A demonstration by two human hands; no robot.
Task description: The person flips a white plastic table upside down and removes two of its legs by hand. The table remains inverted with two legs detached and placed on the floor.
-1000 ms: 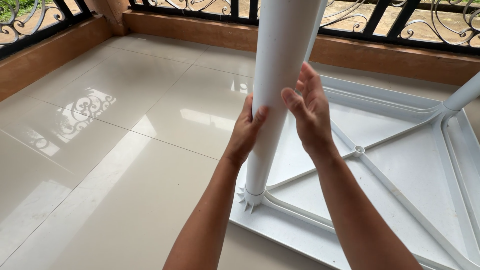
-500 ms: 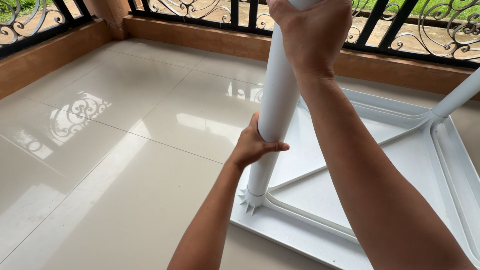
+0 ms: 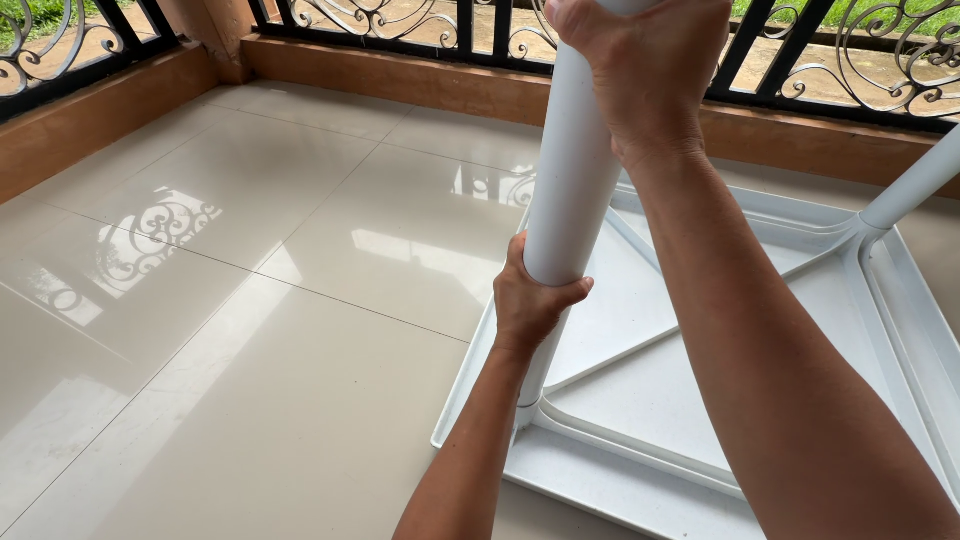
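Observation:
A white plastic table top (image 3: 690,400) lies upside down on the tiled floor, its ribbed underside facing up. A white round table leg (image 3: 572,180) stands upright in the near-left corner socket. My left hand (image 3: 530,300) is wrapped around the lower part of this leg. My right hand (image 3: 640,70) grips the leg near its top end, at the upper edge of the view. A second white leg (image 3: 915,185) stands in the far-right corner, slanting out of view.
Glossy beige floor tiles (image 3: 250,300) spread to the left. A low brown ledge (image 3: 400,80) with a black ornate iron railing (image 3: 400,20) runs along the back and left sides.
My right hand has climbed from the middle of the leg to its top end. My left hand stayed low on the leg, its grip closing around it. The view has moved closer.

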